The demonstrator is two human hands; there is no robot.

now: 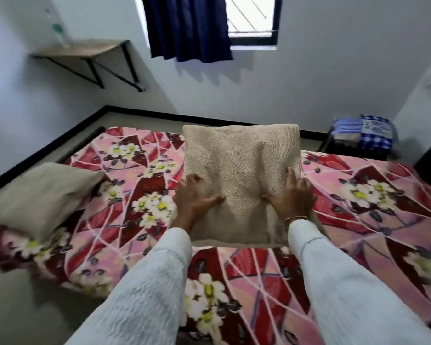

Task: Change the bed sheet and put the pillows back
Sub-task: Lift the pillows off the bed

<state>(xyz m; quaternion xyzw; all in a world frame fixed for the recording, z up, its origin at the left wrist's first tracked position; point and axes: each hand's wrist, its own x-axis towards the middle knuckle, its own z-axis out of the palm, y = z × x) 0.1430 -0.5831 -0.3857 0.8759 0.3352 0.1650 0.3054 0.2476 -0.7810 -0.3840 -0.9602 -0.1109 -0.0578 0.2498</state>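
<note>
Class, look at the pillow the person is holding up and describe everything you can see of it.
The held pillow is roughly square and beige, in a coarse, woven-looking cover with soft dents across its face. It is off the bed, held above the floral bed sheet near the middle of the view. The left hand grips its left edge and the right hand its right edge, thumbs pressing into the front. Nothing else touches it.

A pillow sits mid-bed; a second pillow lies at nine o'clock, folded cloths at two o'clock, a shelf at eleven.
</note>
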